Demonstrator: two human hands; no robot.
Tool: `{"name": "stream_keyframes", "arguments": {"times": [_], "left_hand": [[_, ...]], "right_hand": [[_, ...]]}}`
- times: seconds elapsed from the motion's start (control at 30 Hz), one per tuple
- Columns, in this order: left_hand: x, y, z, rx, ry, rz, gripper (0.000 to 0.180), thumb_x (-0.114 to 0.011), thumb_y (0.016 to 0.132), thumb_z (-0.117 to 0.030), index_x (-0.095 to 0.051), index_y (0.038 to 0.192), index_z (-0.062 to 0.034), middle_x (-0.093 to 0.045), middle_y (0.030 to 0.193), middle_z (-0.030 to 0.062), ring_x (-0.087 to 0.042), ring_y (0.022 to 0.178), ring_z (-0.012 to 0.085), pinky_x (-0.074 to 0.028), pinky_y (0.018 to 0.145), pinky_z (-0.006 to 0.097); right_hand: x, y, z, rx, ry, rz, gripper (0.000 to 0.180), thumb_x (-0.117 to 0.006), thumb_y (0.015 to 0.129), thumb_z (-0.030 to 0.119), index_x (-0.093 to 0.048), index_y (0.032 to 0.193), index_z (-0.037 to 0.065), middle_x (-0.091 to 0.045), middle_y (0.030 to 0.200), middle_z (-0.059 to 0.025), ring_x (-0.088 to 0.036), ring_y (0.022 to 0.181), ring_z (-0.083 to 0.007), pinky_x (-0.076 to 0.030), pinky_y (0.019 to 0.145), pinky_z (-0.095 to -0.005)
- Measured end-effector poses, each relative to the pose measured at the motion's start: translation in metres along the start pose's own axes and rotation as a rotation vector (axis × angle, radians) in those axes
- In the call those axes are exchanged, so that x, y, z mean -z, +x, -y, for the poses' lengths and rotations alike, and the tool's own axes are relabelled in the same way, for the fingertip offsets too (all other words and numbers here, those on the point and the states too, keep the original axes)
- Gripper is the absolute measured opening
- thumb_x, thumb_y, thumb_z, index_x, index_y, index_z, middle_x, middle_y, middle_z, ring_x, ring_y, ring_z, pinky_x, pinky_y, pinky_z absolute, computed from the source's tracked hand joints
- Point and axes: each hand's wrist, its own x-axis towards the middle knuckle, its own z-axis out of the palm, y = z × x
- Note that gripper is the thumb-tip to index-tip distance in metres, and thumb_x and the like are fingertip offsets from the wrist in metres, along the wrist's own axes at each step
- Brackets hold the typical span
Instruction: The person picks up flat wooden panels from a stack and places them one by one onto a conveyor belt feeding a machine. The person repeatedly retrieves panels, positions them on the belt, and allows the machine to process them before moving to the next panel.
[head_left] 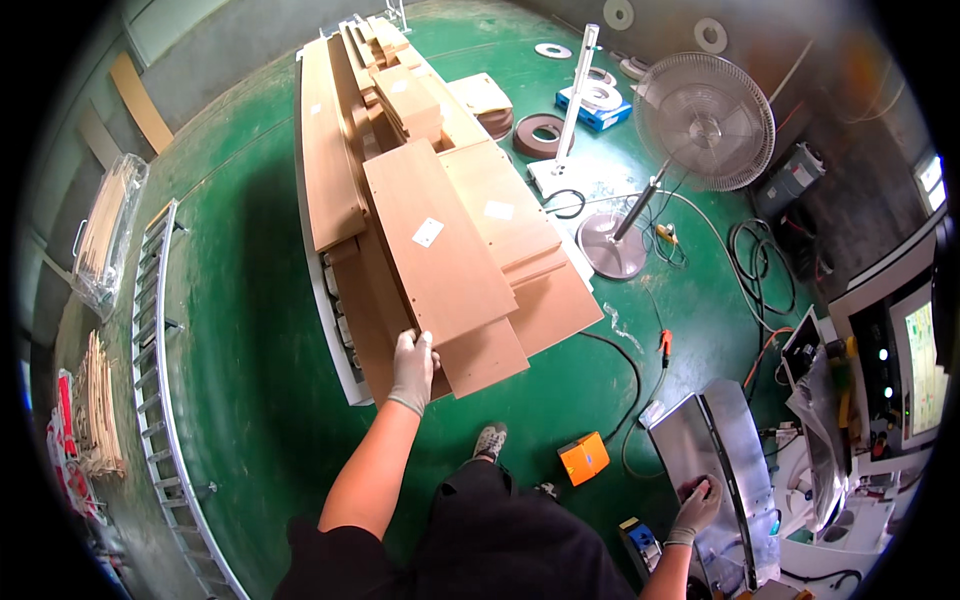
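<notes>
Green workshop floor [250, 330] lies underfoot. At four o'clock the right hand [697, 508], gloved, rests fingers curled on a shiny metal machine cover [700, 440], gripping nothing visibly. At twelve o'clock the left hand [413, 368] pinches the near edge of the top wooden panel [435, 245] on a stack [520, 300]; stiff, flat, probably moderately heavy, best held by its edges

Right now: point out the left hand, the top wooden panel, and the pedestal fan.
left hand [413, 368], head view, back of the glove
top wooden panel [437, 245], head view, face centre
pedestal fan [704, 121], head view, grille centre
</notes>
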Motion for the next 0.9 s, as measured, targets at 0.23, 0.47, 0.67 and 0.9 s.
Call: {"name": "stream_keyframes", "arguments": {"times": [0.23, 0.47, 0.67, 0.9], "left_hand": [[0.029, -0.087, 0.033, 0.332, -0.108, 0.698, 0.048, -0.059, 0.11, -0.032, -0.048, 0.146, -0.0011, -0.062, 0.135, 0.0087, -0.06, 0.128, 0.0208, -0.049, 0.112, 0.045], [0.003, -0.047, 0.04, 0.365, -0.598, 0.541, 0.052, -0.067, 0.105, -0.027, -0.052, 0.149, -0.0023, -0.061, 0.144, 0.0092, -0.056, 0.135, 0.0244, -0.044, 0.117, 0.046], [-0.016, -0.103, -0.008, 0.301, -0.485, 0.66, 0.04, -0.073, 0.102, -0.024, -0.06, 0.134, -0.0035, -0.067, 0.12, 0.0071, -0.066, 0.104, 0.0158, -0.055, 0.093, 0.034], [-0.048, -0.143, -0.034, 0.312, -0.4, 0.844, 0.041, -0.078, 0.098, -0.017, -0.061, 0.133, -0.0055, -0.067, 0.115, 0.0006, -0.064, 0.105, 0.0133, -0.05, 0.097, 0.033]], "right_hand": [[-0.065, -0.025, 0.09, 0.212, -0.023, 0.2, 0.018, -0.061, 0.104, 0.014, -0.071, 0.111, 0.001, -0.071, 0.1, -0.0093, -0.068, 0.093, -0.0208, -0.054, 0.087, -0.0335], [-0.166, -0.092, 0.181, -0.419, 0.634, 1.23, 0.07, -0.066, 0.104, 0.047, -0.047, 0.155, 0.002, -0.066, 0.133, -0.0107, -0.066, 0.113, -0.0167, -0.055, 0.095, -0.0314], [-0.162, -0.107, 0.206, -0.604, 0.808, 1.298, 0.062, -0.073, 0.101, 0.028, -0.05, 0.149, -0.004, -0.063, 0.139, -0.0096, -0.061, 0.125, -0.0215, -0.048, 0.107, -0.036], [-0.092, -0.107, 0.185, -0.604, 0.847, 1.105, 0.08, -0.087, 0.087, 0.029, -0.049, 0.15, -0.003, -0.061, 0.143, -0.0113, -0.056, 0.134, -0.0248, -0.043, 0.114, -0.0377]]}}
